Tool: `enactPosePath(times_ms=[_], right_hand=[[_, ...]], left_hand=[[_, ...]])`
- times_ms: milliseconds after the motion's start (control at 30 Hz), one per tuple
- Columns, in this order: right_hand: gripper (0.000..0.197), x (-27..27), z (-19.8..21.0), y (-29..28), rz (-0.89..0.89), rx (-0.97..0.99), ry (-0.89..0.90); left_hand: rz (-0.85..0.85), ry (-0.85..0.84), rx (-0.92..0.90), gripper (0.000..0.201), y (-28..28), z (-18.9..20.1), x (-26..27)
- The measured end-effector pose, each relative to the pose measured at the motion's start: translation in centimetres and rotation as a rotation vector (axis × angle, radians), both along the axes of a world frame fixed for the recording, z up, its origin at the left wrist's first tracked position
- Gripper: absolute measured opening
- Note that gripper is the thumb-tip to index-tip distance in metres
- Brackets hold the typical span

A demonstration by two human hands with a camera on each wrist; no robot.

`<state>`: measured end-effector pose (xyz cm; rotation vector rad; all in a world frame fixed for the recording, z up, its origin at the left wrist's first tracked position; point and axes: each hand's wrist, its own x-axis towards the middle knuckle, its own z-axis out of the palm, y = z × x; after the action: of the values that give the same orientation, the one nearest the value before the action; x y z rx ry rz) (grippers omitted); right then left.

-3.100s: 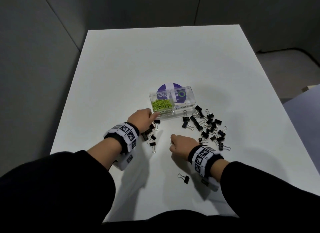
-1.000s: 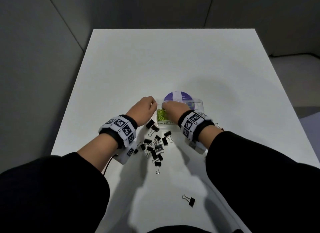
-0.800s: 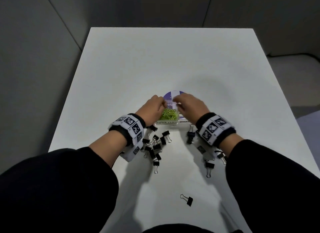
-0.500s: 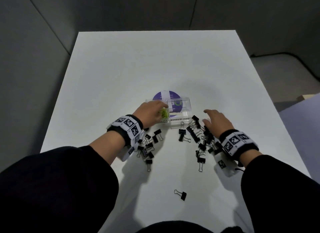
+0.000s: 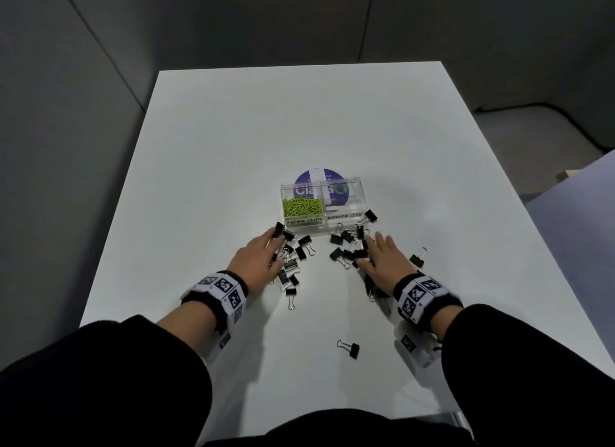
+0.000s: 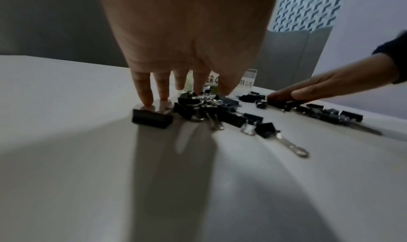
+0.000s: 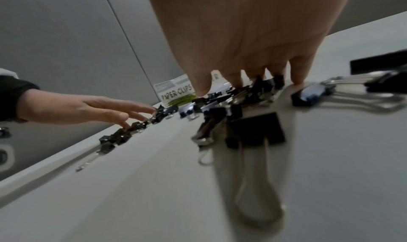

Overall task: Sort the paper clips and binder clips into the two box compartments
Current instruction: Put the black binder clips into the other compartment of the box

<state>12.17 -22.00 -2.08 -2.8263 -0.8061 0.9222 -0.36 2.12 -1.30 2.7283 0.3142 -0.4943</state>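
A clear two-compartment box [image 5: 357, 198] stands mid-table. Its left compartment, labelled PAPER CLIPS, holds green paper clips [image 5: 303, 207]; nothing shows in the right one, labelled BINDER CLIPS. Black binder clips lie in two heaps before the box. My left hand [image 5: 258, 255] lies flat with straight fingers on the left heap [image 5: 293, 263], fingertips [image 6: 145, 96] touching the table. My right hand [image 5: 382, 255] lies flat on the right heap [image 5: 346, 250], fingers straight among the clips [image 7: 253, 92]. Neither hand holds anything.
A lone binder clip [image 5: 349, 348] lies near the front of the white table [image 5: 299, 130]. Another clip [image 5: 417, 258] sits right of my right hand, one [image 5: 370, 216] by the box's right corner. A purple round sticker [image 5: 317, 177] lies under the box. Grey walls surround the table.
My left hand left the box's paper clip compartment and came down flat on the left heap. My right hand settled flat on the right heap, closer to the box.
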Motion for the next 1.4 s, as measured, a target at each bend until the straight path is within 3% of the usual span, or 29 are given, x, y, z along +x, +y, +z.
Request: enactPosePath(times_ms=[133,233,300,400,700,833,933,1067,1200,1300,1400], right_hand=[[0.057,-0.1,1.4,-0.8,0.014,0.068,-0.049],[0.051,0.9,2.0,-3.7,-0.018,-0.064,-0.162],[0.045,0.9,1.6,-5.3,-0.105,-0.116,-0.111],[0.057,-1.0,0.8,-5.4,-0.234,-0.038,-0.013],[0.074,-5.5,1.1,-1.8,-0.003,0.141,0.065],[0.090,-5.1,2.1,-3.9,0.082,0.016,-0.138],[0.083,-5.5,2.4,-6.3,-0.064,-0.023,-0.233],[0.067,-5.7,2.2,-7.3,-0.300,0.039,-0.064],[0.052,-6.2,1.3,-4.5,-0.236,0.149,-0.042],[0.055,-6.2,1.3,-2.4,-0.224,0.244,-0.012],[0.074,-6.1,2.6,-2.5,-0.169,0.233,-0.016]], left_hand=[[0.038,-0.018,-0.022,0.055,-0.7,0.5,-0.8],[0.153,0.017,0.029,0.058,0.2,0.6,-2.1],[0.184,0.084,0.044,0.061,0.3,0.5,-3.0],[0.146,0.107,0.061,0.062,-1.4,0.5,-4.2],[0.025,0.112,-0.056,0.070,-6.1,0.6,-4.1],[-0.012,0.050,0.011,0.073,-5.5,1.1,-4.4],[0.055,0.046,0.013,0.073,-4.6,0.9,-5.0],[0.102,0.043,-0.126,0.071,-4.5,0.6,-5.0],[0.124,-0.004,-0.209,0.062,-5.8,0.6,-4.0],[0.131,-0.020,-0.137,0.059,-6.4,0.6,-3.5],[0.111,-0.048,-0.053,0.064,-6.2,0.8,-3.8]])
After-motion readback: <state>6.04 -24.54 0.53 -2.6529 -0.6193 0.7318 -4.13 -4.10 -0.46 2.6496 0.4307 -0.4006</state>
